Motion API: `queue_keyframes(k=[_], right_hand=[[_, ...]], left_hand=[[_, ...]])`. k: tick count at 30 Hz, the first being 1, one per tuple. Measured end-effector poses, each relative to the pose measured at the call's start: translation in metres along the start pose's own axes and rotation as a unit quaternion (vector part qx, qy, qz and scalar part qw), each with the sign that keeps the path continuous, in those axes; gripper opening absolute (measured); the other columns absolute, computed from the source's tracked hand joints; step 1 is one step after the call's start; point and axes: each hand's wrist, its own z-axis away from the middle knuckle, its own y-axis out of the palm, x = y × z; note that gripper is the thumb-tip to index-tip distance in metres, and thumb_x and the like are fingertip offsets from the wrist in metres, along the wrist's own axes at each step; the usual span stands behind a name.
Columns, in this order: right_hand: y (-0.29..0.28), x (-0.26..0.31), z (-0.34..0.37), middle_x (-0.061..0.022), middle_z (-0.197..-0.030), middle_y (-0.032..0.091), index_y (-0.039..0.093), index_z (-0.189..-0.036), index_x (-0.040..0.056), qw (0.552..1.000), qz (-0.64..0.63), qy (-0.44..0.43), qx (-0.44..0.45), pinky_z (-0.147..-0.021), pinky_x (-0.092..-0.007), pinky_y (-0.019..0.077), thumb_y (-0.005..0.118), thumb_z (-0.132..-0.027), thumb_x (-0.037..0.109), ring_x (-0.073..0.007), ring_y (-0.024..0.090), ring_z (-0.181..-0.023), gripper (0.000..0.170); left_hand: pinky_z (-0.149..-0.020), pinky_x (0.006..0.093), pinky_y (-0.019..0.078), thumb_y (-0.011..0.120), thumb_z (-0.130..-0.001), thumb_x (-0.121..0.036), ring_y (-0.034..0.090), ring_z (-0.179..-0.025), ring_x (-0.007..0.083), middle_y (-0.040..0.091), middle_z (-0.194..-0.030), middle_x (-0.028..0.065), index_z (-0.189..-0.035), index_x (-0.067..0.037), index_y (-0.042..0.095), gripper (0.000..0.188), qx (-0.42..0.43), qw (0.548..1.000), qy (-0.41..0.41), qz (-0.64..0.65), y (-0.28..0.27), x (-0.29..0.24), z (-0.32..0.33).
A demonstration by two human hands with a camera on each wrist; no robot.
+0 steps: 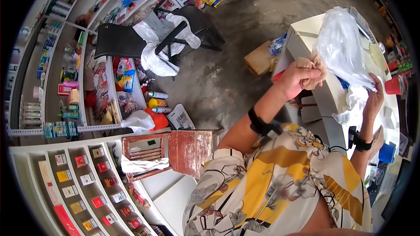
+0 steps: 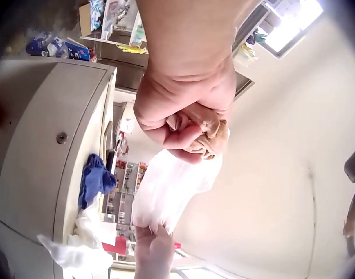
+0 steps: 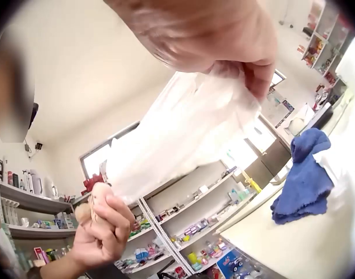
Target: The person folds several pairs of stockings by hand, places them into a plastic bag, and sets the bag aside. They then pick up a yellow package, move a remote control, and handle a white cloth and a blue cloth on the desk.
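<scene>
My left hand (image 1: 302, 78) is curled round a crumpled bundle of thin beige fabric (image 1: 313, 71), raised in front of the body. In the left wrist view its folds (image 2: 207, 139) stick out between the fingers. My right hand (image 1: 373, 98) pinches one end of a translucent white plastic bag (image 1: 343, 43). The bag stretches between both hands in the right wrist view, its far end right at the left fingers (image 3: 110, 224). A blue cloth (image 3: 305, 177) lies on the white counter (image 3: 253, 232) beside the right hand.
More white plastic (image 1: 355, 102) lies on the counter, with a red cup (image 1: 393, 85) near its far side. A cardboard box (image 1: 258, 59) stands on the floor. A black chair (image 1: 120, 40) with white cloths, a worn wooden chair (image 1: 190, 152) and stocked shelves stand to the left.
</scene>
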Motion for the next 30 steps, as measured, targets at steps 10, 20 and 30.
queue_keyframes(k=[10, 20, 30], right_hand=[[-0.044, -0.042, -0.023, -0.0150, -0.133, 0.055, 0.048, -0.142, -0.0005, 0.928, -0.339, 0.152, -0.016, -0.111, -0.0384, 0.0430, 0.047, -0.087, -0.002, -0.0249, 0.056, -0.120, 0.055], [0.004, 0.066, 0.001, 0.0015, -0.078, 0.057, 0.067, -0.097, 0.0034, 0.929, -0.260, 0.236, -0.113, -0.058, -0.0240, 0.0392, 0.057, -0.084, 0.010, -0.0078, 0.047, -0.062, 0.018], [0.049, 0.118, 0.045, -0.0030, -0.077, 0.058, 0.059, -0.089, 0.0031, 0.994, 0.087, 0.041, -0.044, -0.063, -0.0270, 0.0439, 0.069, -0.089, 0.025, -0.0106, 0.051, -0.071, 0.025]], left_hand=[[-0.052, 0.0208, 0.0429, 0.065, -0.092, -0.009, 0.066, -0.076, 0.0165, 0.066, -0.092, 0.0075, -0.111, -0.005, 0.058, 0.020, -0.065, 0.997, 0.020, 0.043, -0.026, -0.002, -0.009], [-0.056, 0.0251, 0.0466, 0.064, -0.098, -0.015, 0.068, -0.088, 0.0150, 0.070, -0.098, 0.0048, -0.119, -0.011, 0.061, 0.021, -0.213, 0.971, -0.005, -0.110, -0.034, -0.001, -0.043], [-0.081, 0.0270, 0.0524, 0.079, -0.080, -0.005, 0.064, -0.089, 0.0120, 0.069, -0.102, 0.0087, -0.125, 0.002, 0.060, 0.050, 0.100, 0.883, -0.090, -0.449, 0.098, 0.026, -0.045]])
